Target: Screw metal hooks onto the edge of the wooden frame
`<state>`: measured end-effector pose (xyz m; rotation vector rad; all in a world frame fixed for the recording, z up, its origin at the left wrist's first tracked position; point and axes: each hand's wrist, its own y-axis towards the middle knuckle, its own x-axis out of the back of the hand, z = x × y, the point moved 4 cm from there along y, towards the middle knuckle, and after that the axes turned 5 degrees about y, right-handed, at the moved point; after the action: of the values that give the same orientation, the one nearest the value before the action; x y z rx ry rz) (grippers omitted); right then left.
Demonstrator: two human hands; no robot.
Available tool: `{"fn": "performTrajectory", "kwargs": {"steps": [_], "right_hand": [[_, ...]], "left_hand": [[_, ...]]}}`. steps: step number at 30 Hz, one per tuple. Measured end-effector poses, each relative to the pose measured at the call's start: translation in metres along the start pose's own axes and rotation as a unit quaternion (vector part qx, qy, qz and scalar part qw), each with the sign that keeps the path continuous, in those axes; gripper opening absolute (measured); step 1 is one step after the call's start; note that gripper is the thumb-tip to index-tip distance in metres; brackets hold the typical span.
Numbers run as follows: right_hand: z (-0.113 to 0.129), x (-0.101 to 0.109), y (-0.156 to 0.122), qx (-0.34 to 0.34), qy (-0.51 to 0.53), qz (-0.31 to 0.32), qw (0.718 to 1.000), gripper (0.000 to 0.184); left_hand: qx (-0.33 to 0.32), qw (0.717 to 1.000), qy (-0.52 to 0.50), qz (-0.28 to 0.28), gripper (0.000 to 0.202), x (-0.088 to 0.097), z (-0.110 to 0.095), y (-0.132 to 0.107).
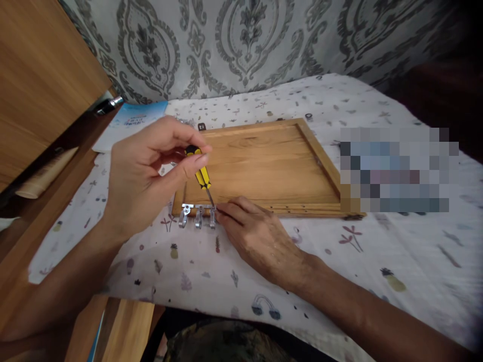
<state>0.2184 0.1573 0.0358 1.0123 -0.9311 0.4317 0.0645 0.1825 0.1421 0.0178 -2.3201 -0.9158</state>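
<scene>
My left hand [145, 173] is closed around the handle of a small yellow-and-black screwdriver [200, 173], held nearly upright with its tip down at the near edge of a wooden framed panel [264, 161]. A row of three metal hooks [198, 215] is fixed along that near edge. My right hand [256, 234] lies on the patterned cloth, its fingertips pressed together at the rightmost hook, right beside the screwdriver tip. What those fingers pinch is too small to make out.
The panel lies on a white cloth [396, 251] printed with small motifs. A wooden cabinet [41, 75] stands at the left, a light blue booklet [132, 120] behind my left hand, and small dark fittings [308, 116] past the panel's far edge. A patterned curtain hangs behind.
</scene>
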Motion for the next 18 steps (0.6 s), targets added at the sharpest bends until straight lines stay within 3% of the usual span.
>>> {"fn": "performTrajectory", "kwargs": {"steps": [5, 8, 13, 18], "right_hand": [[0.0, 0.001, 0.001, 0.003, 0.007, -0.009, 1.0, 0.018], [0.0, 0.002, 0.001, 0.002, 0.012, -0.007, 1.0, 0.018], [0.0, 0.002, 0.001, 0.007, 0.015, -0.014, 1.0, 0.018], [0.0, 0.002, 0.001, 0.006, 0.015, -0.016, 1.0, 0.018]], "left_hand": [[-0.036, 0.996, 0.068, -0.033, 0.014, 0.003, -0.003, 0.002], [-0.021, 0.998, 0.053, -0.006, 0.014, 0.006, 0.001, 0.006], [-0.019, 0.995, -0.07, 0.065, 0.015, 0.003, 0.009, 0.01], [0.014, 0.998, -0.053, 0.006, 0.008, -0.003, 0.011, 0.007]]}}
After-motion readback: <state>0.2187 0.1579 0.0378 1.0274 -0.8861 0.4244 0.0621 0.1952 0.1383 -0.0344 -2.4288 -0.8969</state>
